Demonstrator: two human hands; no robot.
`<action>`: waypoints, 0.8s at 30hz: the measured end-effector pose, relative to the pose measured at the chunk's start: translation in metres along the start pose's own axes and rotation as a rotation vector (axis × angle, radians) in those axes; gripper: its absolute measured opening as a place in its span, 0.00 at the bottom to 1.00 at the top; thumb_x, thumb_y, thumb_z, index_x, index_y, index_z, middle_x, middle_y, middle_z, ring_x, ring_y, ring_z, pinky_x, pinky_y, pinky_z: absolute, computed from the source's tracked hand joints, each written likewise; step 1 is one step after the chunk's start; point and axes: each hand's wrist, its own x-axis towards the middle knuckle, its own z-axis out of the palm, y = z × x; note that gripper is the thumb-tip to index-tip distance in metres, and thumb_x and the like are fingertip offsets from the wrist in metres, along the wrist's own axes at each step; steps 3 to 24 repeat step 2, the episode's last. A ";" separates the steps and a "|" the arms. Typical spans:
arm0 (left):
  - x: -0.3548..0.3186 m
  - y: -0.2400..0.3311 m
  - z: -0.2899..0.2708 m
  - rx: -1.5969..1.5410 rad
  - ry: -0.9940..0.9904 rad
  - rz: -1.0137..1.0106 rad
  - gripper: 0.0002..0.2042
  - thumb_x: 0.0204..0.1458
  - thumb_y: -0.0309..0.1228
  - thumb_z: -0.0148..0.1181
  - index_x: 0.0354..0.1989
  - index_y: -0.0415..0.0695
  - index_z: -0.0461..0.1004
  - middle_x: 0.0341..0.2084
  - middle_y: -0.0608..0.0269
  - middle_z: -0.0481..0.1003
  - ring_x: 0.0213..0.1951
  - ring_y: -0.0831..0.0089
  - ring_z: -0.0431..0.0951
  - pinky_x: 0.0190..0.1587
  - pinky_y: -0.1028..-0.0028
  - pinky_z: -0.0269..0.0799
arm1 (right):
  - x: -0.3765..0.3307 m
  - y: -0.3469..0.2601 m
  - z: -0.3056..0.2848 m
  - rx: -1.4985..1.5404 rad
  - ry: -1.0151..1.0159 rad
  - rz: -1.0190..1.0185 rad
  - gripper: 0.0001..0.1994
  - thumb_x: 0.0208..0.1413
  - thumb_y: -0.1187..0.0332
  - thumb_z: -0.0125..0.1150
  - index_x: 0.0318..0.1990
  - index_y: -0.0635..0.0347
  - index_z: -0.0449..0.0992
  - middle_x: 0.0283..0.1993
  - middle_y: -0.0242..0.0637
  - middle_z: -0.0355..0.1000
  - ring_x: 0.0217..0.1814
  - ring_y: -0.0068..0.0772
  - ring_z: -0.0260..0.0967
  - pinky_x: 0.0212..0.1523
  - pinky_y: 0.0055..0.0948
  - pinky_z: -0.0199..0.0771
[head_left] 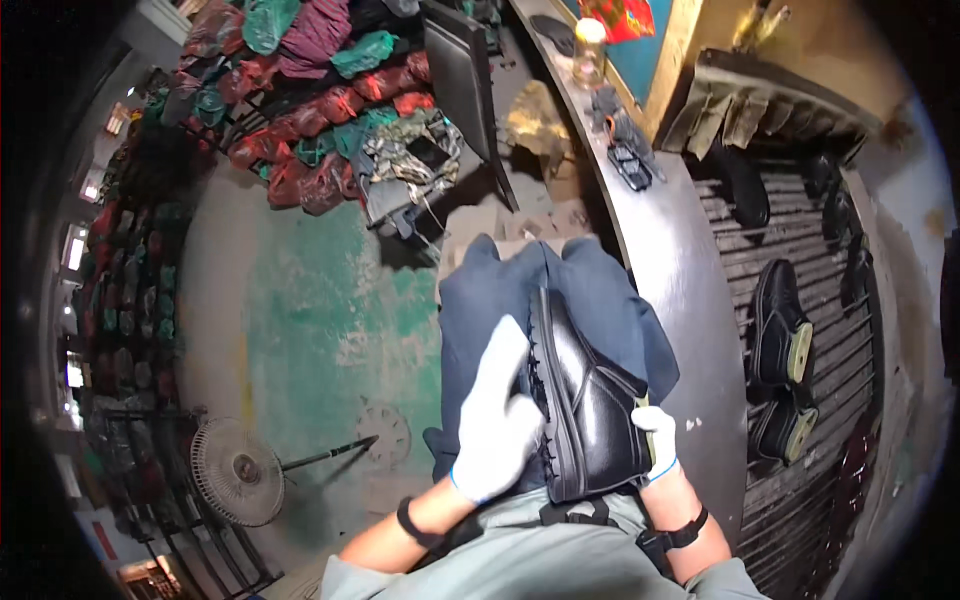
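A black leather shoe (605, 420) lies on its side across my lap, its toe pointing away from me and its lugged sole facing left. My right hand (658, 440), in a white glove, is closed on the shoe's opening, where a pale green lining shows. The gloved left hand (500, 420) rests along the sole side with its fingers stretched out and its thumb toward the shoe. Whether the left palm presses on the sole is hard to see.
At my right runs a metal bench edge (665, 240), with a dark handheld device (630, 168) and a jar (590, 52) farther up. Beyond it, a slatted conveyor (725, 420) carries several black shoes (778, 320). A fan (238, 470) stands left; a chair (465, 90) and bagged items (310, 125) lie ahead.
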 end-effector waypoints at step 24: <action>0.045 -0.039 0.018 -0.555 0.251 -0.241 0.46 0.65 0.52 0.71 0.86 0.46 0.56 0.85 0.48 0.57 0.85 0.49 0.54 0.87 0.57 0.38 | -0.001 -0.005 -0.011 0.052 -0.079 0.056 0.39 0.51 0.66 0.60 0.74 0.73 0.71 0.68 0.60 0.78 0.66 0.60 0.82 0.69 0.56 0.84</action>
